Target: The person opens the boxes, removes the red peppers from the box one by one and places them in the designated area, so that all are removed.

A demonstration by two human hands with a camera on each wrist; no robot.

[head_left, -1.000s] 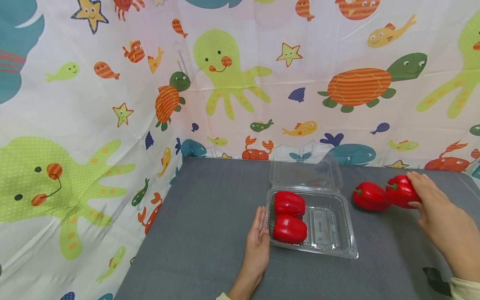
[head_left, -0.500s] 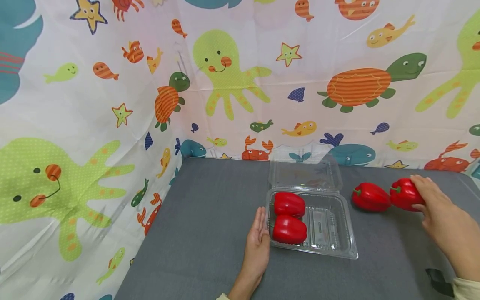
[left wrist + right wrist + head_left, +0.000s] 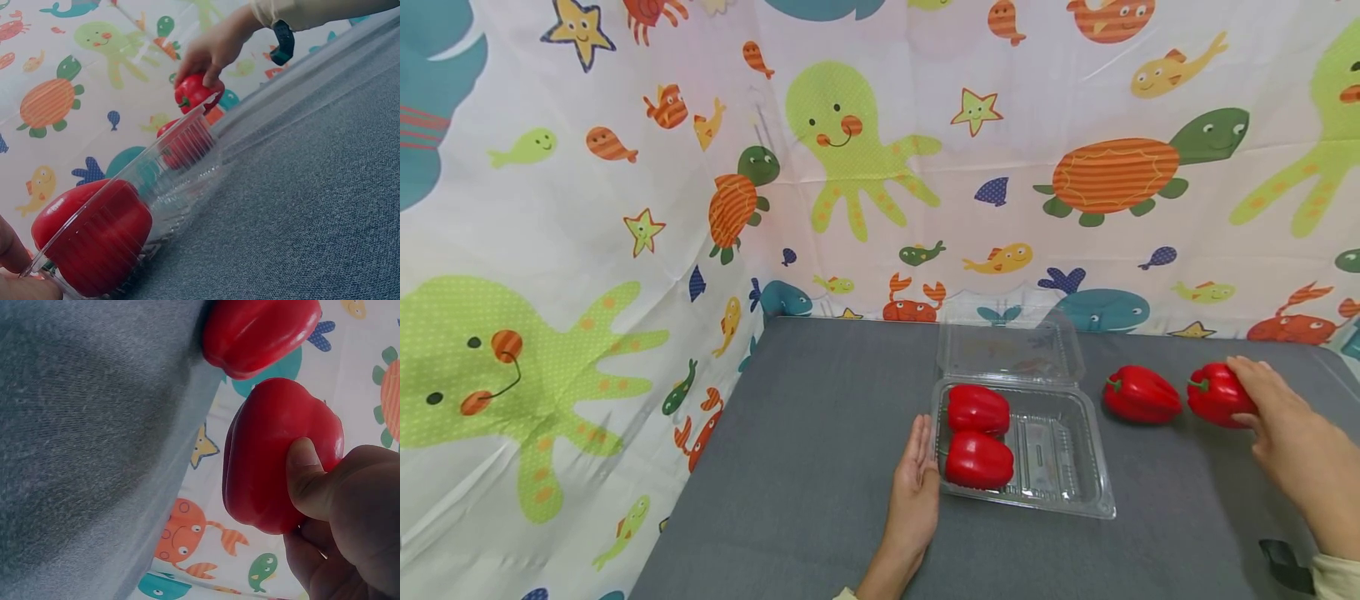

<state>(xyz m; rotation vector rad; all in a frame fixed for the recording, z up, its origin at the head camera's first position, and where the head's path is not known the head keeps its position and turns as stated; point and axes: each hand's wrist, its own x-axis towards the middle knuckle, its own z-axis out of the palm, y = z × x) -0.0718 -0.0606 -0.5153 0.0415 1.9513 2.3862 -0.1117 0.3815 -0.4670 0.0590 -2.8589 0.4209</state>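
Shifted rightward, red pepper (image 3: 1219, 397) gripped in right hand (image 3: 1287, 429), left hand (image 3: 916, 490) straight-fingered against clear container (image 3: 1052, 457)

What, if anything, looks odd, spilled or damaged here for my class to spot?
Nothing stands out. Two peppers lie together in the clear box, its lid open; a third pepper rests on the table and a fourth pepper is in the fingers of the right hand. No spill or damage shows.
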